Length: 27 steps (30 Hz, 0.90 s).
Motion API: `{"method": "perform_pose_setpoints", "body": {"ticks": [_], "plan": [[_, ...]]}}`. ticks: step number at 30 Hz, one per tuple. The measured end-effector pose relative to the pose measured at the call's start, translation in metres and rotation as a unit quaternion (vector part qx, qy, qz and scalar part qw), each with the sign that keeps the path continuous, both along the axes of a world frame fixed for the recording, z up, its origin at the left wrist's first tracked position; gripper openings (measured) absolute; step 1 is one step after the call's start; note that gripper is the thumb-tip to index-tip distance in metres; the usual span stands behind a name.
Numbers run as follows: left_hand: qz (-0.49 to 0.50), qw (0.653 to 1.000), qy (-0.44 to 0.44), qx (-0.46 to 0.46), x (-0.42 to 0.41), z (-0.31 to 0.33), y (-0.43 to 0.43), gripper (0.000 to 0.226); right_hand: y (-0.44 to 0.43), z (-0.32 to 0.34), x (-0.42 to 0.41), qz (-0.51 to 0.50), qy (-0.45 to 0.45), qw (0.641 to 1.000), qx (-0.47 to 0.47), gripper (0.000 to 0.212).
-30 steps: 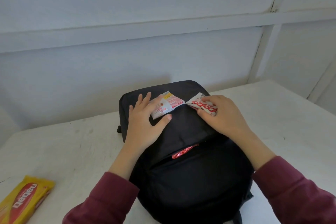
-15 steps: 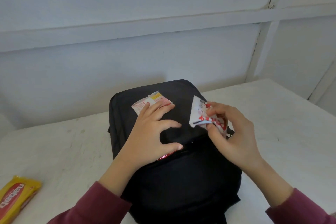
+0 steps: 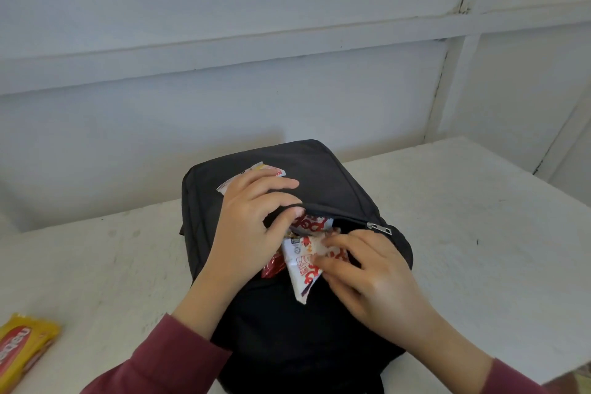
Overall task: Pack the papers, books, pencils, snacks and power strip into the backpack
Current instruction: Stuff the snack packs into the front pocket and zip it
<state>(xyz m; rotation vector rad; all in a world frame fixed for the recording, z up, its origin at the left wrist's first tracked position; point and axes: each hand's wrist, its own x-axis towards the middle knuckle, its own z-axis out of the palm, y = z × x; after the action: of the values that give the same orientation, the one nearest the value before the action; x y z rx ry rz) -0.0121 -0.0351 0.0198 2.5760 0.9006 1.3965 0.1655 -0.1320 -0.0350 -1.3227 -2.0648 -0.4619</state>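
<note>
A black backpack [image 3: 323, 176] lies flat on the white table [image 3: 479, 201], its front pocket unzipped and the zipper pull [image 3: 379, 228] at the right end of the opening. The left hand [image 3: 252, 227] rests on the bag: its outer fingers lie nearly straight over a small white packet [image 3: 256, 169], while thumb and forefinger curl round the pocket's upper lip. The right hand [image 3: 367, 272] pinches a white-and-red snack packet [image 3: 302, 265] at the pocket's mouth, half in. Inside show another lettered packet [image 3: 311, 223] and a red foil wrapper [image 3: 273, 267] (partly hidden). A yellow packet [image 3: 22, 345] lies near the table's left edge.
</note>
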Motion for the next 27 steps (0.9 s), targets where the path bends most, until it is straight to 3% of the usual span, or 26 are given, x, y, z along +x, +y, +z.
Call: {"method": "perform_pose_setpoints", "body": {"ticks": [5,11,15,21,27], "plan": [[-0.006,1.0,-0.002,-0.012,0.0,-0.002,-0.001,0.018,0.011,-0.001,-0.015,-0.107,0.038,0.993,0.009,0.029],[-0.01,0.999,-0.004,-0.032,-0.001,-0.005,-0.001,0.016,-0.014,-0.002,-0.045,-0.15,0.052,0.983,-0.094,0.048],[-0.012,0.999,-0.009,-0.034,-0.001,-0.006,0.0,0.017,-0.017,-0.008,-0.051,-0.183,0.0,0.971,-0.154,0.063],[-0.019,0.999,-0.017,-0.03,0.0,-0.007,0.0,0.016,0.0,-0.01,-0.04,-0.217,-0.035,0.956,-0.195,0.067],[-0.021,0.999,-0.007,-0.04,-0.002,-0.012,-0.001,0.019,-0.012,-0.001,-0.044,-0.267,-0.012,0.944,-0.192,0.071]]}}
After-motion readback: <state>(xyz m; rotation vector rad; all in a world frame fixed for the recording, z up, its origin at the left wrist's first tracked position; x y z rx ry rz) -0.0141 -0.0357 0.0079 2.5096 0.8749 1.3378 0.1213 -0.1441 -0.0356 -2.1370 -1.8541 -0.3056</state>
